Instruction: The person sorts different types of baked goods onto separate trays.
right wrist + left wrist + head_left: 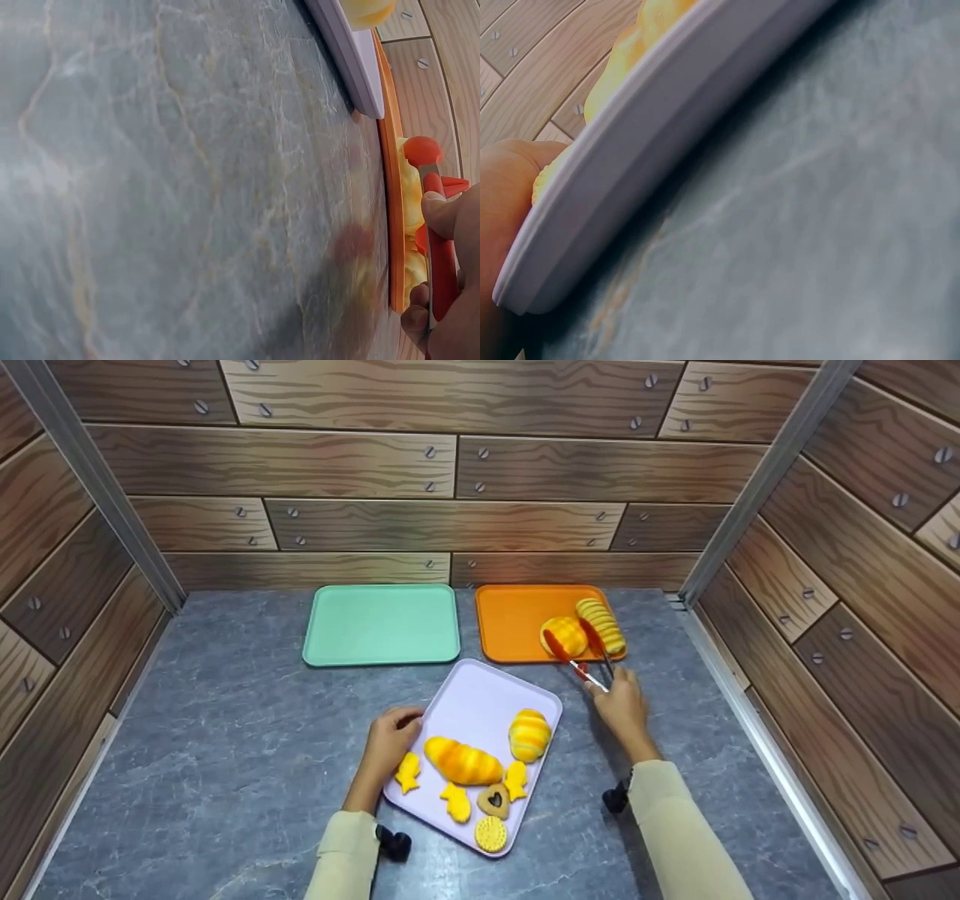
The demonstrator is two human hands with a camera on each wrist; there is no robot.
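A lilac tray (652,124) runs diagonally — the left hand (502,206) by its lower end, yellow pieces (622,67) behind.

1. Three trays: one green tray (382,624), one orange tray (510,622), one lilac tray (476,694).
2. Four buns, split evenly: two on the orange tray (one round bun (570,631), one ridged bun (606,625)), two on the lilac tray (one long bun (463,760), one oval bun (529,735)).
3. Five biscuits, all on the lilac tray: three fish (457,802), one triangular biscuit (493,811), one round biscuit (490,834).
4. Nine pieces of food altogether: two on the orange tray, seven on the lilac tray.
5. One pair of tongs (579,668).
6. Two hands: one left hand (391,741), one right hand (625,711).
7. Two sleeves (679,817).
8. Two wrist cameras (394,844).
9. Two corner posts (94,472).
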